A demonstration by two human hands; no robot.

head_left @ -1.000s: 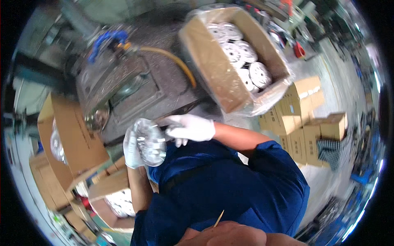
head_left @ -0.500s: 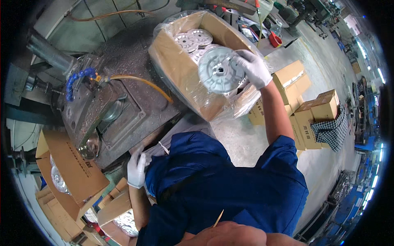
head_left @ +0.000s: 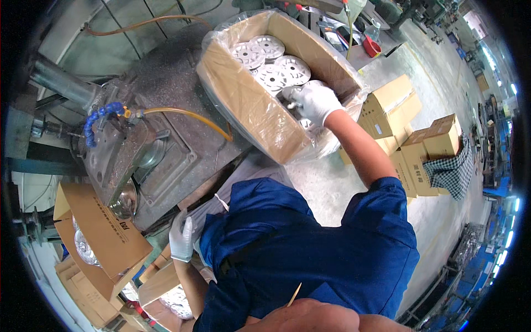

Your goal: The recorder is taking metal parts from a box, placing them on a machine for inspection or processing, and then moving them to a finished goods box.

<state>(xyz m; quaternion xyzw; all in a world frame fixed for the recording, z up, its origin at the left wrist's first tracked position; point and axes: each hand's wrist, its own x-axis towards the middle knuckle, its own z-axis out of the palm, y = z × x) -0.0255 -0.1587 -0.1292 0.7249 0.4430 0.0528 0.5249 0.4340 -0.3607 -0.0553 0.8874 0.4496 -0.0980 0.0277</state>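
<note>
My right hand (head_left: pixel 318 105), in a white glove, reaches down into a plastic-lined cardboard box (head_left: pixel 235 102). Its fingers are bent round a grey metal disc (head_left: pixel 289 95), mostly hidden by the glove. Beside it in the box lie several round silver metal discs (head_left: pixel 272 77) with cut-out patterns. My left hand (head_left: pixel 181 238), also gloved, is held by my left hip near the machine table's front edge. Its fingers point up, with the thumb apart, and nothing shows in it.
A machine bed (head_left: pixel 166 166) scattered with chips stands left, with a blue jointed coolant hose (head_left: pixel 95 119) and an orange hose (head_left: pixel 193 112). An open carton (head_left: pixel 110 238) of discs is at lower left. Stacked cartons (head_left: pixel 390 105) and a checkered cloth (head_left: pixel 451 169) stand right.
My right hand has moved down and slightly left into the box, taking the disc from above it. The disc no longer shows its broad face. My left hand has shifted slightly down.
</note>
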